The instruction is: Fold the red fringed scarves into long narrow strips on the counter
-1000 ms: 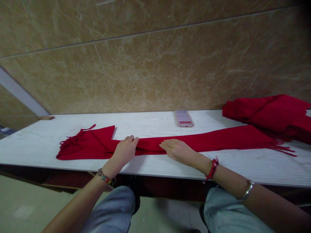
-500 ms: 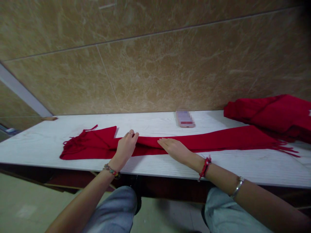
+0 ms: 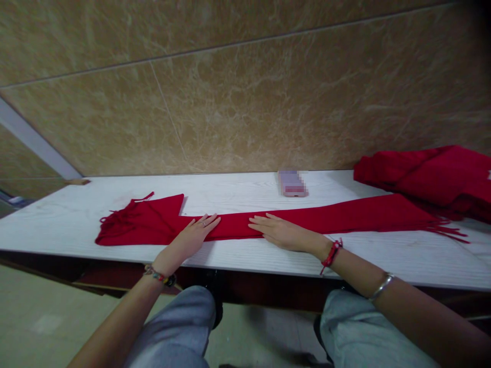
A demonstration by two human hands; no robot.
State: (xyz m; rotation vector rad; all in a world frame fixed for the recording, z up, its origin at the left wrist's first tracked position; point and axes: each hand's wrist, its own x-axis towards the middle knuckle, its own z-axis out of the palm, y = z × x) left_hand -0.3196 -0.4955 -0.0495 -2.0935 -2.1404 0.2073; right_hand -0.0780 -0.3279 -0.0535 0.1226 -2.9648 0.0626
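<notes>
A long red scarf with fringed ends lies stretched across the white tabletop. Its middle is folded into a narrow band, while the left end spreads wider and its fringe is bunched. My left hand rests flat on the band left of centre, fingers extended and a ring on one of them. To its right, my right hand also lies flat on the cloth with fingers stretched out. Neither hand grips the fabric.
A phone lies behind the scarf near the tiled wall. More red cloth is heaped at the back right, touching the scarf's right end. The table's front edge runs just before my knees.
My left hand has let go of the scarf's upper edge and flattened onto it. The raised fold between my hands now lies flat. My right hand stays in nearly the same place.
</notes>
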